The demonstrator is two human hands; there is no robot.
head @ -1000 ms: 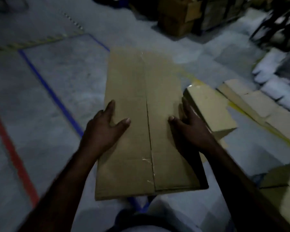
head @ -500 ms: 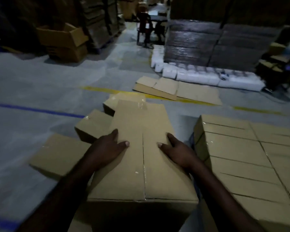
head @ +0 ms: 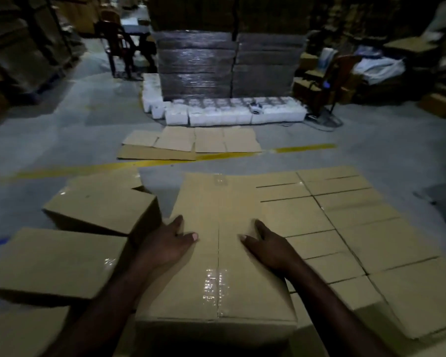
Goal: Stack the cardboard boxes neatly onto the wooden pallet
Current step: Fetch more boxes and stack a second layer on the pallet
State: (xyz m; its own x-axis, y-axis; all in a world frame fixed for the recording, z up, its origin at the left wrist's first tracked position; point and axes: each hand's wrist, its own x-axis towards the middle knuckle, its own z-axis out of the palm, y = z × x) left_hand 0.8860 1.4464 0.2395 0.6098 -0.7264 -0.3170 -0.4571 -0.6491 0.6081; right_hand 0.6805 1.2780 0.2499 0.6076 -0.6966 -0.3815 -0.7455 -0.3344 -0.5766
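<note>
I hold a long taped cardboard box in front of me. My left hand grips its left edge and my right hand grips its right edge, each with the thumb on top. The box's right side overlaps a flat layer of several stacked boxes at the right. The wooden pallet is hidden beneath that layer.
Two loose boxes lie on the floor at the left. Flattened cardboard lies across a yellow floor line. Behind it are white packs, a wrapped tall stack and chairs.
I have turned right with the box, from open floor with blue and red lines to the stacked layer. Both hands have kept their hold on it.
</note>
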